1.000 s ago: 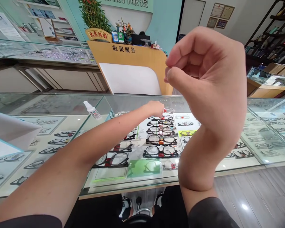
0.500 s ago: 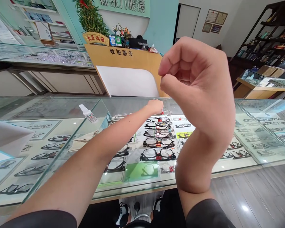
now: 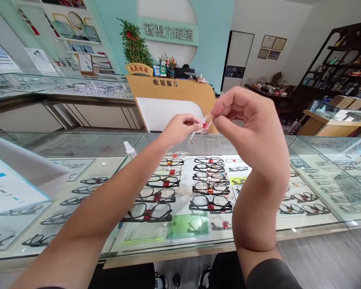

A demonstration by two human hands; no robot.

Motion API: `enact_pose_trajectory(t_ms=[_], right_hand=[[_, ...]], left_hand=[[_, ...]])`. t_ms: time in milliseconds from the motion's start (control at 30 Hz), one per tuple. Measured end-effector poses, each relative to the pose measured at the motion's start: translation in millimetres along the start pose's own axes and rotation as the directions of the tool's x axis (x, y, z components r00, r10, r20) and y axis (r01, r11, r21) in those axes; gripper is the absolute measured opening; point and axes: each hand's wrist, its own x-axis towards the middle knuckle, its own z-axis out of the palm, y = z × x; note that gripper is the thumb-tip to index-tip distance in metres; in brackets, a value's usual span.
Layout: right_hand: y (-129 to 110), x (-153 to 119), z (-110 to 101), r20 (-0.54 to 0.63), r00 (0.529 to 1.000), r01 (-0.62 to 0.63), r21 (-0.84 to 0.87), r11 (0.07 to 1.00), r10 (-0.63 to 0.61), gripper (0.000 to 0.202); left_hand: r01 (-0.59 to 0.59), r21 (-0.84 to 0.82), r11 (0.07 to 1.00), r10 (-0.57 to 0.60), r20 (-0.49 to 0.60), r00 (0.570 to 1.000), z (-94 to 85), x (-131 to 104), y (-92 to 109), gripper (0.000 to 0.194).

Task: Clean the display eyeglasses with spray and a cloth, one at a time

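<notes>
The left hand [image 3: 183,127] is nearly closed, thumb and fingers pinching a clear pair of glasses [image 3: 203,127] with a red tag [image 3: 205,125] at its middle. The glasses are tilted in the air above the glass-topped table [image 3: 180,249]. The right hand [image 3: 248,124] is curled, thumb and fingertips together at the other end of the glasses; whether it grips them I cannot tell. Below, dark-framed glasses [image 3: 210,203] lie in columns, and a small white bottle [image 3: 130,149] stands tilted beyond the left forearm.
</notes>
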Motion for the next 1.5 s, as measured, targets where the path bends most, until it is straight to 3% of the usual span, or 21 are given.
enact_pose_trajectory(t_ms=[133,300,467,667,1067,1500], right_hand=[[-3,1,13,0.04,0.997,-0.068,-0.012,0.998,0.068,0.017],[-4,2,35,0.157,0.978,-0.122,-0.103,0.987,0.138,0.013],[-5,2,56,0.221,0.969,-0.104,-0.059,0.993,0.115,0.016],[-4,3,77,0.198,0.971,-0.136,0.005,0.991,0.132,0.015],[1,4,84,0.129,0.977,-0.18,0.063,0.982,0.171,0.013],[9,5,87,0.169,0.968,-0.198,0.074,0.977,0.183,0.015]], left_hand=[[-0.068,-0.153,0.986,0.05,-0.115,0.992,-39.9,-36,21,0.029],[-0.135,-0.273,0.953,0.08,-0.202,0.976,-60.3,-79,43,0.026],[-0.144,-0.306,0.941,0.089,-0.188,0.978,-72.0,-89,45,0.032],[-0.092,-0.32,0.943,0.066,-0.093,0.993,-91.4,-87,37,0.03],[-0.148,-0.297,0.943,0.093,-0.19,0.977,-96.1,-85,34,0.028],[-0.171,-0.255,0.952,0.113,-0.228,0.967,-84.2,-86,36,0.03]])
